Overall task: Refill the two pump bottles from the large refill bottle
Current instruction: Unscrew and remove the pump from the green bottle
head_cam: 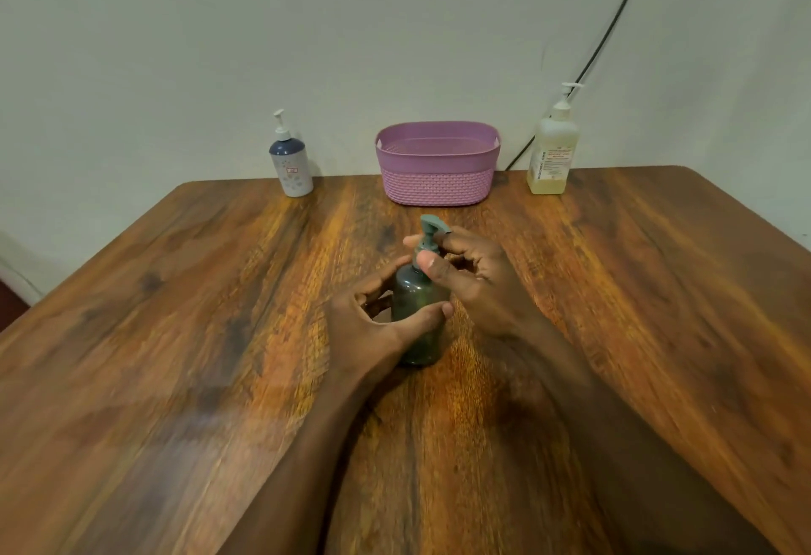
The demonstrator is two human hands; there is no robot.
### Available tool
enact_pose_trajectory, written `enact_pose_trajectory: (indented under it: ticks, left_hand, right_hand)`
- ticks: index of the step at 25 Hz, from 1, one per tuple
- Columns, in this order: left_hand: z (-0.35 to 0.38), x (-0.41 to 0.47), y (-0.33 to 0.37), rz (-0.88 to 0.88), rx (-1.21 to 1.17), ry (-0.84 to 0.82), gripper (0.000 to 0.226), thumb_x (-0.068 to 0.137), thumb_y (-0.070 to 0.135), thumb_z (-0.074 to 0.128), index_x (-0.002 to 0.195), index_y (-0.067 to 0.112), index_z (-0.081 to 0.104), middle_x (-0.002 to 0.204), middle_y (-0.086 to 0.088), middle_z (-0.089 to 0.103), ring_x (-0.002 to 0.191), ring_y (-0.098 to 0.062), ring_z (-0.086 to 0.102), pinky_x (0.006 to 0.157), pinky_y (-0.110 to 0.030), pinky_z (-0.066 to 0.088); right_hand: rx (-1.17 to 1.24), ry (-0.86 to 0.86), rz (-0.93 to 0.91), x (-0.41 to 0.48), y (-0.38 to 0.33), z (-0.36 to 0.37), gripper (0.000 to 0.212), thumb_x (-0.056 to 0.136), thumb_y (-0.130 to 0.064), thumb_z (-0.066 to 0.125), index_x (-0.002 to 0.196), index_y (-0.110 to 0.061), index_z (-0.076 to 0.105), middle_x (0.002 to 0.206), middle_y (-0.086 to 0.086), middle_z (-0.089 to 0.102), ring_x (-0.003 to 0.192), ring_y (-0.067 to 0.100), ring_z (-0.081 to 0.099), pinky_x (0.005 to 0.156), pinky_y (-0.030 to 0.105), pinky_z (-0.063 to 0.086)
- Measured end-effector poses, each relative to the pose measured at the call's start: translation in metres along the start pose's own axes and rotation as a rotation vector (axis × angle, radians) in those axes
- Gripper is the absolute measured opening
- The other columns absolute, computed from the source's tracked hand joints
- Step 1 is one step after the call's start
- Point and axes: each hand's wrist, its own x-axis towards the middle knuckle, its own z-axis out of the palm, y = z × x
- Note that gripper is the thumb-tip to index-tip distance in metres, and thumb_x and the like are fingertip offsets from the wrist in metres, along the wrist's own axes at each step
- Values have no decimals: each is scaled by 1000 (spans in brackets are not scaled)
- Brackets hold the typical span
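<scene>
1. The small green pump bottle is standing upright near the middle of the wooden table, in front of the person.
2. The left hand is gripping the body of this bottle from the left side. Its thumb is lying across the front of the bottle and the other fingers are curling round the far side.
3. The right hand is pinching the neck of the same bottle, just under the green pump head. The thumb is pressing on the near side of the collar and the fingertips are reaching round the back.
4. The pump head is sitting on the bottle and its spout is pointing to the right. I cannot tell whether the collar is tight or loose.
5. The large refill bottle, pale with yellowish liquid and a white pump, is standing at the far right edge of the table, well apart from the hands.
6. The second pump bottle, blue on top and white below, is standing at the far left edge.
7. A pink basket is sitting between these two bottles, against the wall.
8. A black cable is running down the wall behind the refill bottle.
</scene>
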Motion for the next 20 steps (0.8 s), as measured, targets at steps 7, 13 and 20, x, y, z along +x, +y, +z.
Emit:
enact_pose_trajectory:
  ticks: [7, 13, 20]
  left_hand:
    - [1, -1, -3, 108, 160, 120, 67, 68, 37, 92, 127, 17, 68, 120, 11, 72, 108, 1, 68, 84, -21, 58]
    - [1, -1, 0, 98, 128, 155, 73, 65, 47, 91, 129, 19, 68, 119, 14, 72, 107, 1, 69, 84, -27, 60]
    - [-5, -3, -7, 109, 167, 150, 73, 68, 40, 89, 132, 14, 66, 124, 8, 71, 109, -1, 67, 85, -26, 59]
  right_hand:
    - [-314, 352, -60, -6, -11, 13, 48, 70, -59, 86, 94, -23, 67, 92, -9, 67, 78, 6, 60, 63, 20, 53]
    - [-210, 169, -108, -6, -9, 11, 20, 99, -30, 66, 117, -25, 73, 114, -14, 69, 112, 1, 61, 91, 27, 55]
    - [-404, 275, -92, -8, -12, 19, 53, 78, -57, 80, 117, -22, 72, 97, -12, 62, 88, -4, 58, 70, 10, 45]
